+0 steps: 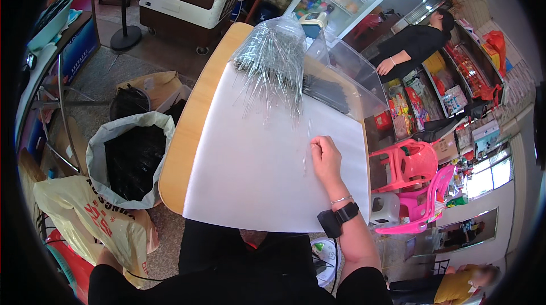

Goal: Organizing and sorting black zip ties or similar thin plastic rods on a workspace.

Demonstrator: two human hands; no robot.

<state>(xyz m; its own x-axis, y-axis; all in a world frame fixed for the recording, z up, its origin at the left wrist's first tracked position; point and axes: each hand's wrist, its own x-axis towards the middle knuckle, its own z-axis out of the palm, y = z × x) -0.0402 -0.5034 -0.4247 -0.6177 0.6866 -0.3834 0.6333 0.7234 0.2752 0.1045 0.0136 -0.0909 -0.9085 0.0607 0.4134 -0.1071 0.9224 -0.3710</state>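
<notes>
My right hand is closed, its fingers curled, low over a white sheet on the wooden table. Whatever it may hold is too small to tell. Just left of its fingers lie a few thin, clear, needle-like strands. At the far end of the sheet, a clear plastic bag lies with its mouth toward me, and many thin wire-like pieces spill from it. My left arm reaches down at lower left to a yellowish plastic bag; my left hand is hidden at the bag, so its fingers do not show.
A clear plastic box with dark thin pieces stands at the table's far right. Left of the table is a white sack with black contents. Pink chairs stand right; a person in black is beyond.
</notes>
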